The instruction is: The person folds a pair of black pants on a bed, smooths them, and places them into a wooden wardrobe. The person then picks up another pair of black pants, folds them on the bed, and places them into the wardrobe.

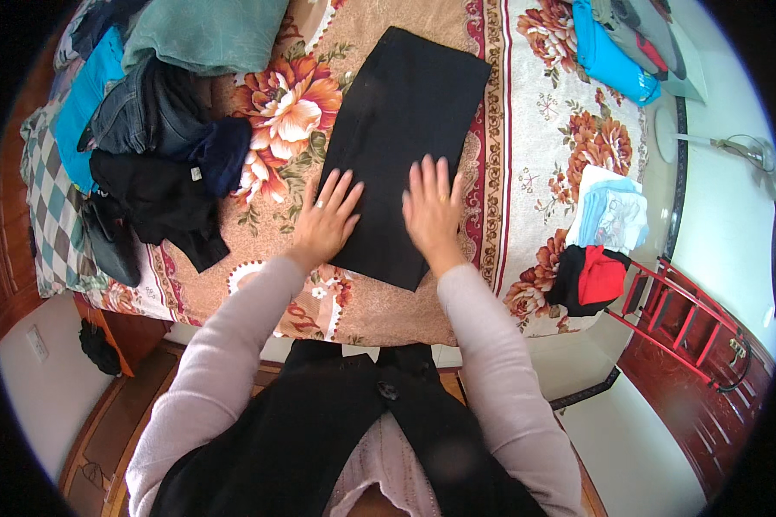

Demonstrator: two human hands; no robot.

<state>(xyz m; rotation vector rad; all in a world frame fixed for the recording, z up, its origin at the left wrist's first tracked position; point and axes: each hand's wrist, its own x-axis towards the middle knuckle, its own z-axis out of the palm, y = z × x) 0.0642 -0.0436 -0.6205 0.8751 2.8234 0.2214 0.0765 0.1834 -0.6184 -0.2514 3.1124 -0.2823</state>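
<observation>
A black folded garment [401,129], long and flat, lies on the flowered bedspread [375,316] right before me. My left hand [328,220] rests palm down along its left edge, fingers spread and a ring on one finger. On the lower right part of the cloth, my right hand [434,210] is also laid flat with its fingers apart. Neither hand grips anything. The garment slants, its far end leaning to the right. Whether it is a pair of trousers or something else, I cannot tell.
Loose clothes are heaped at the left: a black garment [161,200], denim jeans [149,110], a green cloth [207,35]. Folded clothes line the right side: a blue one [611,55], a white and light blue pile [611,210], a red and black pile [601,274]. A red metal ladder [682,323] stands beyond.
</observation>
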